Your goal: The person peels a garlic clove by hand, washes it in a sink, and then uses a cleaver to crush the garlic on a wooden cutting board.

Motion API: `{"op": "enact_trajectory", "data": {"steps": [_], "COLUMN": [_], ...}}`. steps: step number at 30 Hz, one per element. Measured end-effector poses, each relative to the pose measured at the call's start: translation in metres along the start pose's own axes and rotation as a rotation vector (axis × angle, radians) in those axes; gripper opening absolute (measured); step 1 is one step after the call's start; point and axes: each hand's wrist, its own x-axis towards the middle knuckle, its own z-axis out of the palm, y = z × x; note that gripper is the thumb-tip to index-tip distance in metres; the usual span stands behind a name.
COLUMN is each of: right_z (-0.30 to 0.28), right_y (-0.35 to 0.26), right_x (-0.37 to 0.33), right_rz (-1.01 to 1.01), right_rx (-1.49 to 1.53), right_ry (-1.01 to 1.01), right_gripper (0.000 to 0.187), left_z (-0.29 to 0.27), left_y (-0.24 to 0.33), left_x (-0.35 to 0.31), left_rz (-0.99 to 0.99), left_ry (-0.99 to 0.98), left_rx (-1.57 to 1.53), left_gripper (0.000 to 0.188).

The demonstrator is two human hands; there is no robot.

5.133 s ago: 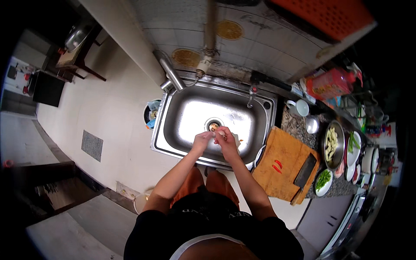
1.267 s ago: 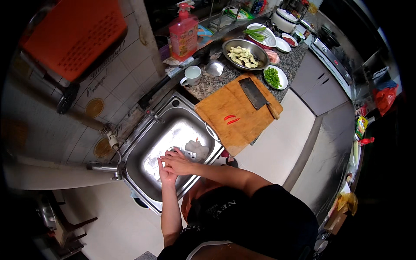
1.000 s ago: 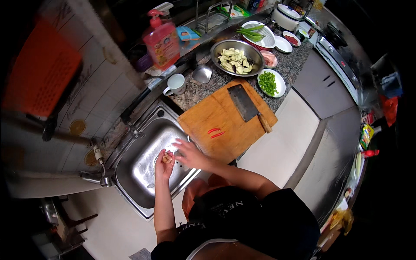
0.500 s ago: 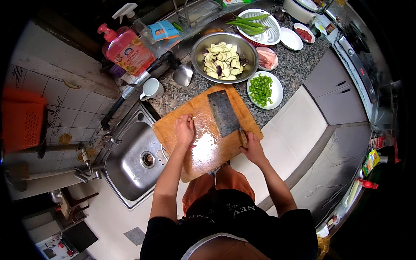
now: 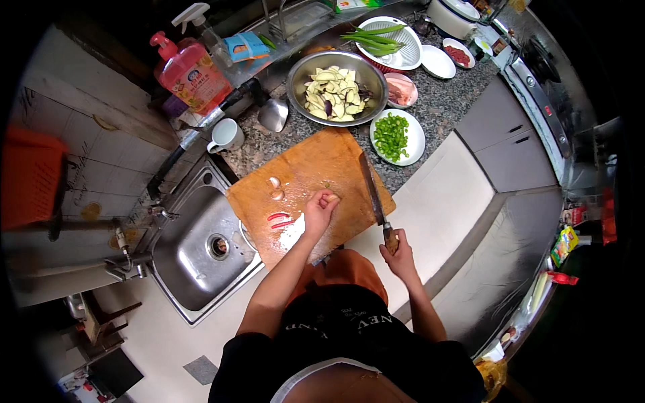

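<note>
Left hand [image 5: 321, 207] pinching small item on cutting board [image 5: 302, 171]; right hand [image 5: 398, 247] gripping cleaver [image 5: 373, 198] handle. Best curling fingertips clear of blade.

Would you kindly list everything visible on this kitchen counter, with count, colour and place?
Wooden cutting board: one, orange-brown, right of sink.
Steel sink: one, silver, left.
Steel bowl of pale vegetable pieces: one, behind board.
White plate of chopped green pieces: one, right of board.
White colander of green stalks: one, rear.
White mug: one, behind sink.
Pink pump bottle: one, rear left.
Red chillies: two, on board.
Cleaver: one, dark blade over board.
Left hand: on board.
Right hand: gripping cleaver handle.
</note>
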Motion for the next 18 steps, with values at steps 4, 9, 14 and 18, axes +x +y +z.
{"op": "enact_trajectory", "data": {"steps": [4, 9, 14, 18], "right_z": [0.013, 0.027, 0.043, 0.044], "right_y": [-0.003, -0.003, -0.001, 0.006], "right_x": [-0.022, -0.013, -0.016, -0.025], "right_rz": [-0.044, 0.294, 0.252, 0.211], "right_rx": [-0.114, 0.508, 0.560, 0.488], "right_ry": [0.148, -0.286, -0.276, -0.188], "right_gripper": [0.029, 0.022, 0.014, 0.015], "left_z": [0.006, -0.010, -0.023, -0.015], "left_y": [0.003, 0.006, 0.011, 0.004], "left_x": [-0.007, -0.009, 0.008, 0.038], "left_rz": [0.023, 0.206, 0.172, 0.261], "left_ry": [-0.090, -0.065, 0.019, -0.029], "left_rx": [0.130, 0.308, 0.303, 0.514], "left_gripper": [0.018, 0.019, 0.016, 0.013]}}
